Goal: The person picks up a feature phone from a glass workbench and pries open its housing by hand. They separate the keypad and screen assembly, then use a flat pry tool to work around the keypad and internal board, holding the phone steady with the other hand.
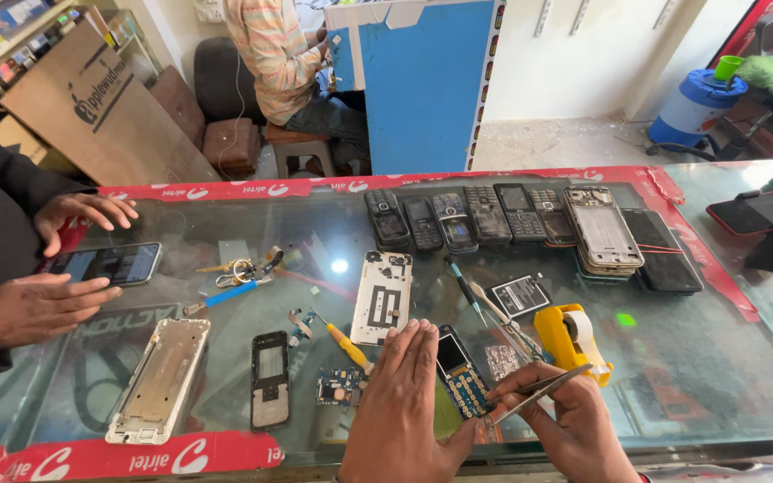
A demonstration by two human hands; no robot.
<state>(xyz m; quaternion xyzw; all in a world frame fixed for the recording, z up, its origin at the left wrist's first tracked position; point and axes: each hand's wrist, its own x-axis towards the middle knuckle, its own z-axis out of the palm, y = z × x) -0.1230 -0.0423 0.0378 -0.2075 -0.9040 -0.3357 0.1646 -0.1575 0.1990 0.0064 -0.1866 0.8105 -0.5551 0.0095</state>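
Observation:
My left hand (402,402) lies flat on the glass counter (673,349), fingers together, pressing beside an opened keypad phone (460,374) with its blue circuit board bare. Metal tweezers (539,391) are pinched in my right hand (565,420), their tips touching the lower end of that phone. A yellow-handled screwdriver (344,340) and a small blue circuit board (340,388) lie just left of my left hand.
A white phone back panel (382,298), a black phone frame (270,378), a silver frame (159,379), a yellow tape dispenser (571,338), a battery (520,294) and a row of keypad phones (467,217) lie around. Another person's hands (55,268) rest at left by a smartphone (109,264). Someone sits behind.

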